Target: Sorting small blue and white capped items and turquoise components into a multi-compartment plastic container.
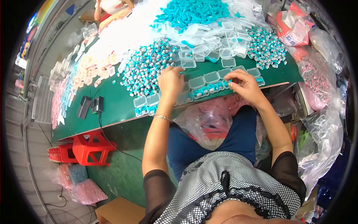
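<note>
A row of small clear plastic boxes with raised lids point(197, 82) runs along the near table edge. Several hold teal-and-grey pieces point(201, 92). Over the right part of this row, my right hand point(246, 86) pinches a small teal piece point(229, 81) between thumb and forefinger. My left hand point(170, 83) is over the row's left half, beside a heap of small teal-and-grey rolled pieces point(145, 63). Its fingers are bent together, slightly blurred; whatever they hold is hidden. The left forearm covers part of the row.
Loose clear boxes point(227, 52) and a teal heap point(192, 13) lie farther back on the green table point(119, 108). Another small-piece heap point(266, 46) is at right. Black devices point(97, 104) with a cable sit at left. Red stools point(91, 147) stand below; plastic bags point(324, 138) crowd the right.
</note>
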`<move>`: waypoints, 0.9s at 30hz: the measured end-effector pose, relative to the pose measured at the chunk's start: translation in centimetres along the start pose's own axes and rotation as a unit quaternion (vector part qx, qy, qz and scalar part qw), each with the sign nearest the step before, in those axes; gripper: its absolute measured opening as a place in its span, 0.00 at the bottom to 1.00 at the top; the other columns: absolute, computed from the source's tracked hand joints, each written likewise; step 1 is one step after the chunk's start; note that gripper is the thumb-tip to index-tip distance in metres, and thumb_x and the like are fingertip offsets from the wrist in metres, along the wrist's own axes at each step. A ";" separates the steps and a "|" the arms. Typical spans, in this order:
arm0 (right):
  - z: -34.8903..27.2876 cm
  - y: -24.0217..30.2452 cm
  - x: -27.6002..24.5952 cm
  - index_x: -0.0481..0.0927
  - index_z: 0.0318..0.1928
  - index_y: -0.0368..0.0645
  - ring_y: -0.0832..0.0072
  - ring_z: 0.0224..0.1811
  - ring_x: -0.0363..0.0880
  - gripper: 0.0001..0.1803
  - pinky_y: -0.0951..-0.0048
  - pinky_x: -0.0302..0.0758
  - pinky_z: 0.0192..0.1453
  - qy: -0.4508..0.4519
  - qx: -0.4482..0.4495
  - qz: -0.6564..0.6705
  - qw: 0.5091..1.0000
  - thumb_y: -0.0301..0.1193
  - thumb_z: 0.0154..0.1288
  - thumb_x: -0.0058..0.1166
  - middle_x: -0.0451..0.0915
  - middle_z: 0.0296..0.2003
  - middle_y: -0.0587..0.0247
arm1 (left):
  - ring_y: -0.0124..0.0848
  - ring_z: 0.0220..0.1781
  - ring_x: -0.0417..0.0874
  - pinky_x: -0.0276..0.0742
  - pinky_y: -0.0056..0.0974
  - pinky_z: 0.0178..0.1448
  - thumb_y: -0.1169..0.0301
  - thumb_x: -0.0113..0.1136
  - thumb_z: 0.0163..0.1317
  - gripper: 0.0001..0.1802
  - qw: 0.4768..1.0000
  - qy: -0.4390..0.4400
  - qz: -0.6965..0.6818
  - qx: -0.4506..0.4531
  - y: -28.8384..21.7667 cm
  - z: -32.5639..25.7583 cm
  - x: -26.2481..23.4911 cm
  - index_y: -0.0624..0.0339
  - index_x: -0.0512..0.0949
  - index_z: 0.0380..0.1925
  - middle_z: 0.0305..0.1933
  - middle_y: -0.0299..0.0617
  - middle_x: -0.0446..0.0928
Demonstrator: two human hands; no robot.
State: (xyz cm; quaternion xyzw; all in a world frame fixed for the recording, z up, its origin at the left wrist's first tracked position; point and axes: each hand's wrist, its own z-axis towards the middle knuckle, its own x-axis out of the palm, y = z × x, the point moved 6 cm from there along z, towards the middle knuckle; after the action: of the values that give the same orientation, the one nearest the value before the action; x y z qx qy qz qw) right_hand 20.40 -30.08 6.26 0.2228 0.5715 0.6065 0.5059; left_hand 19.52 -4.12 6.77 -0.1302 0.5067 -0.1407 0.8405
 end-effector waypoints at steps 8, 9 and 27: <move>-0.1 -0.3 0.1 0.79 0.50 0.35 0.80 0.40 0.81 0.13 0.80 0.78 0.44 0.054 0.072 0.137 0.986 0.20 0.65 0.52 0.77 0.45 0.63 | 0.40 0.41 0.79 0.68 0.49 0.45 0.68 0.63 0.49 0.06 0.972 0.003 0.232 0.044 0.7 0.9 2.2 0.50 0.84 0.28 0.33 0.39 0.78; -0.1 -0.2 0.0 0.79 0.50 0.35 0.80 0.40 0.81 0.13 0.80 0.78 0.44 0.056 0.067 0.140 0.986 0.20 0.65 0.52 0.77 0.45 0.63 | 0.40 0.40 0.79 0.68 0.48 0.44 0.68 0.63 0.49 0.05 0.970 -0.001 0.237 0.053 0.6 0.9 2.3 0.50 0.83 0.27 0.33 0.39 0.78; -0.7 -1.9 -2.1 0.79 0.43 0.32 0.80 0.44 0.78 0.11 0.78 0.77 0.50 -0.033 0.036 0.156 0.987 0.16 0.59 0.58 0.75 0.45 0.64 | 0.20 0.35 0.79 0.74 0.26 0.43 0.79 0.67 0.54 0.10 0.792 0.131 -0.566 -0.186 -6.0 -2.8 3.9 0.65 0.81 0.37 0.34 0.35 0.81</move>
State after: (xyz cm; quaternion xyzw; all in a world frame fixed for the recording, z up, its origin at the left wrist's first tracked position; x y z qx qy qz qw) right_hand 21.27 -32.55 4.98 0.3477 0.5342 0.6490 0.4154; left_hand 18.11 -11.37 4.51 -0.5279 0.4638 -0.5103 0.4957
